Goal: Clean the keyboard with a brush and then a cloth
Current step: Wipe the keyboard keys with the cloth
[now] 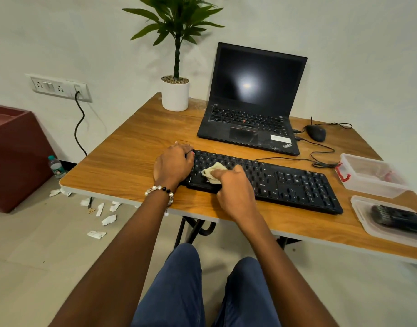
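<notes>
Black keyboard [273, 182] lying diagonal on wooden counter [132, 147], near front edge. Left hand [173, 165] clamped over keyboard's left end, fingers curled round far corner, bead bracelet [160, 191] at wrist. Right hand [233, 187] just right of left hand, fingers bunched on pale cloth [213, 172], pressing it onto keys in keyboard's left section; cloth crumpled, partly under fingers. Brush [399, 217], dark, sitting in clear tray or lid [363, 210] off keyboard's right end, blurry, details not clear. Clear plastic box [372, 174] w/ red clip beyond that tray, also right of keyboard. Open laptop [252, 100] behind keyboard, screen dark w/ light glare. Black mouse [316, 132] behind keyboard's right half, beside laptop; thin cable [320, 149] looping betw. mouse and keyboard. Potted plant [175, 90] in white pot behind keyboard's left end, at counter's far corner. Left of keyboard & below counter level: torn paper scraps [101, 213] on floor, water bottle [56, 166] by wall, wall socket [59, 87] w/ black cord plugged in, dark red cabinet [16, 156]. Blue-trousered knees [210, 291] below counter's front edge.
</notes>
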Motion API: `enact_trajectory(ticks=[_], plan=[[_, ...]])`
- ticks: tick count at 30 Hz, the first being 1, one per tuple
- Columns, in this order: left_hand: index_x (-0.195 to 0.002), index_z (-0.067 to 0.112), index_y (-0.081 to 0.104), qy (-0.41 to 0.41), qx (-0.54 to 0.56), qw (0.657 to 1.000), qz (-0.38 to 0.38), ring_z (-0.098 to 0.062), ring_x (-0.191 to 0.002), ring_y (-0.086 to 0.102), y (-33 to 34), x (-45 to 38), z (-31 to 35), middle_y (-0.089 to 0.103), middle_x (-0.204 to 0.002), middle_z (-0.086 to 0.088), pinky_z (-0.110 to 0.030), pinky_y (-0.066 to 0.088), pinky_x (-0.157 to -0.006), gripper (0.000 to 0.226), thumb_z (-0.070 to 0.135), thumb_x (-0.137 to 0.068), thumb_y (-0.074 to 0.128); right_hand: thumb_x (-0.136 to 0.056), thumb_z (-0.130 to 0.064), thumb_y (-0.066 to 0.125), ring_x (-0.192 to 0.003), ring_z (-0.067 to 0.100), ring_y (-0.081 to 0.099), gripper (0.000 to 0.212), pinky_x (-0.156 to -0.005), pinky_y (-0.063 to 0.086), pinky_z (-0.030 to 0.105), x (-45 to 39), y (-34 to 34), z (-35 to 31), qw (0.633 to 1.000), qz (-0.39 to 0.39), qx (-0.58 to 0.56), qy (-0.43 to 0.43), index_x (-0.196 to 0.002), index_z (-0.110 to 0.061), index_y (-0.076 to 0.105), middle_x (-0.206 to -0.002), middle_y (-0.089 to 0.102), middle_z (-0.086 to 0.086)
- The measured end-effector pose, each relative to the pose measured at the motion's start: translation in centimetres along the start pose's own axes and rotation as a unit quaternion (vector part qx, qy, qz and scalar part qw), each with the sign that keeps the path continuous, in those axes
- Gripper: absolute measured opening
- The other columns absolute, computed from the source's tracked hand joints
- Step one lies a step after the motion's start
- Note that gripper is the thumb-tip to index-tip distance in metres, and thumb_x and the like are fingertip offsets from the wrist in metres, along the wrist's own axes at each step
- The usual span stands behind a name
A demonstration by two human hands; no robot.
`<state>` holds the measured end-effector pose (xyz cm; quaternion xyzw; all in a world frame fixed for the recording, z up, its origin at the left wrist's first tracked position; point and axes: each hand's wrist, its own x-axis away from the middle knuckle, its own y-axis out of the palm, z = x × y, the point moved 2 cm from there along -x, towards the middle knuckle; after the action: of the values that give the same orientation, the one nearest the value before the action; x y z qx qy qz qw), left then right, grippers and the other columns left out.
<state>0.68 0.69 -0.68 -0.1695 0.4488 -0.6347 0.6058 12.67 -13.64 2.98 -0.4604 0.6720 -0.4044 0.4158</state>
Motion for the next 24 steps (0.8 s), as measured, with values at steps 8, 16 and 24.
enact_trajectory(ticks=[8,16,24], plan=[[-0.122,0.027,0.066,0.002,0.010,1.000,-0.001,-0.018,-0.127,0.052,0.1,0.0,-0.1,0.061,-0.133,0.003,-0.037,0.047,-0.100,0.030,0.034,-0.097,0.050,-0.092,-0.001,0.058,-0.108,0.020,0.049,0.053,-0.082,0.051,0.034,-0.5,-2.3,3.9,0.995,-0.006,0.098,-0.010,-0.138,-0.027,0.055,-0.127,0.058,0.003],[-0.124,0.027,0.065,0.002,-0.011,1.000,-0.006,-0.020,-0.127,0.053,0.2,0.0,0.1,0.058,-0.136,0.000,-0.038,0.047,-0.100,0.032,0.034,-0.097,0.048,-0.095,-0.001,0.052,-0.109,0.022,0.054,0.048,-0.095,0.048,0.032,1.6,-1.9,0.5,0.998,-0.066,-0.001,-0.017,-0.137,-0.023,0.057,-0.126,0.053,0.009],[-0.113,0.023,0.069,0.003,-0.146,0.989,0.007,-0.028,-0.117,0.057,-0.3,0.4,2.0,0.064,-0.124,-0.009,-0.058,0.020,-0.112,0.028,0.031,-0.096,0.047,-0.094,0.003,0.053,-0.067,0.008,0.052,0.036,-0.050,0.039,0.017,-1.6,-6.9,8.1,0.979,0.027,-0.175,0.101,-0.123,-0.014,0.067,-0.109,0.067,0.003]])
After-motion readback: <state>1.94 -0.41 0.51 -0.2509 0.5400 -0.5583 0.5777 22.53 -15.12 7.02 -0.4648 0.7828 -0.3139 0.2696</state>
